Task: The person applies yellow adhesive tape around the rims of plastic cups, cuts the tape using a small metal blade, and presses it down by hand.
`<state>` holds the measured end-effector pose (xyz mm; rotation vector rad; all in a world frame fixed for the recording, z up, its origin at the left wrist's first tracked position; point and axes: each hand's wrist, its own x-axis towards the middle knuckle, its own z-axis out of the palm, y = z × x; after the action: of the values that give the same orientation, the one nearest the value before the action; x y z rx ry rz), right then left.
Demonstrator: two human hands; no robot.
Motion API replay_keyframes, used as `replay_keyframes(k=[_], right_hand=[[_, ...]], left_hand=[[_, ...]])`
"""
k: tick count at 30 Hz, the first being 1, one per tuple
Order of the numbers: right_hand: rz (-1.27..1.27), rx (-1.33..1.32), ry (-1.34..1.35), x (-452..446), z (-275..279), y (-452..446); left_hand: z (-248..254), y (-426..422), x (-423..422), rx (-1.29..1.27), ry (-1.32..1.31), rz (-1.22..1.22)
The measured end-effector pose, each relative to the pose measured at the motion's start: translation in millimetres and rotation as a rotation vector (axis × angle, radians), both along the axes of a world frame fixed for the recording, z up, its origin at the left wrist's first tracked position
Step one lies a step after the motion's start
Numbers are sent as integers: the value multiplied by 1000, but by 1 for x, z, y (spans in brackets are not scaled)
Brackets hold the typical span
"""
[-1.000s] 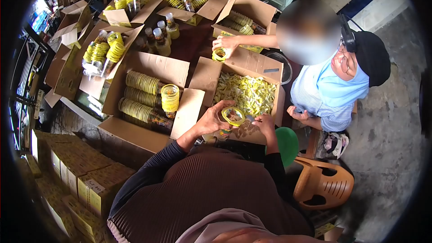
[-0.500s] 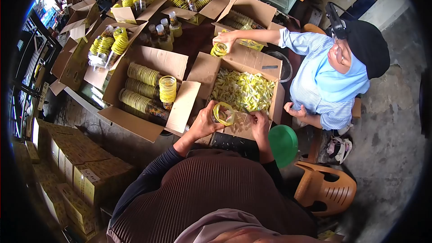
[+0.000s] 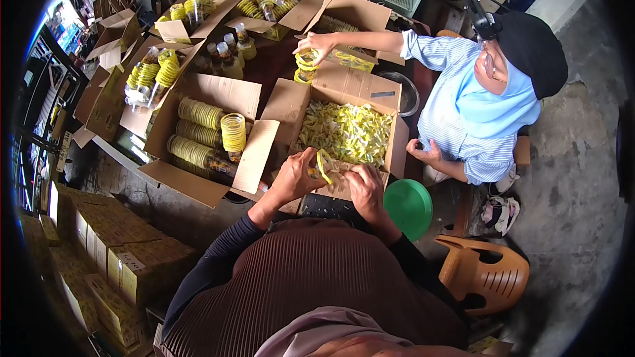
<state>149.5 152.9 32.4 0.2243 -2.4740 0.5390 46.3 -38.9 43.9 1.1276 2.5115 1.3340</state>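
Currently, a yellow-rimmed jar (image 3: 323,166) is clasped, tilted, by the left hand (image 3: 295,177) at the near edge of a carton (image 3: 354,84) of yellow packets (image 3: 345,133); whether anything is pinched by the right hand (image 3: 365,189), just beside it, cannot be told.

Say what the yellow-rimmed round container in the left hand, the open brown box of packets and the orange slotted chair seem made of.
Yellow-rimmed round container: probably smooth plastic, from its bright rim; partly hidden.
Open brown box: matt cardboard, from its creased flaps.
Orange slotted chair: likely semi-gloss moulded plastic; rounded edges.
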Motion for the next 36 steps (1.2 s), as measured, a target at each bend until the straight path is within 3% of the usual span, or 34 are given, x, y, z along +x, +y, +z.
replay_keyframes(k=[7,10,16,20,23,28,32,34,36], right_hand=[[57,188,80,-1,-14,14],[59,203,90,-3,-21,17],[67,192,103,-10,-21,25],[144,140,48,-13,-20,34],[136,147,75,-12,-20,33],[99,172,116,-12,-31,26],[34,62,40,-11,-32,18],[3,2,23,-13,-35,13],[-64,-224,-35,-16,-45,10]], left_hand=[[5,7,-7,-15,-67,-26],[3,7,-14,-173,-148,-39],[-16,5,-24,80,-495,-301],[-11,4,-27,20,-514,-337],[-13,7,-28,115,-578,-362],[-19,3,-31,151,-785,-414],[-23,5,-34,23,-746,-347],[-25,7,-38,-31,-493,-386],[-26,8,-38,12,-507,-399]])
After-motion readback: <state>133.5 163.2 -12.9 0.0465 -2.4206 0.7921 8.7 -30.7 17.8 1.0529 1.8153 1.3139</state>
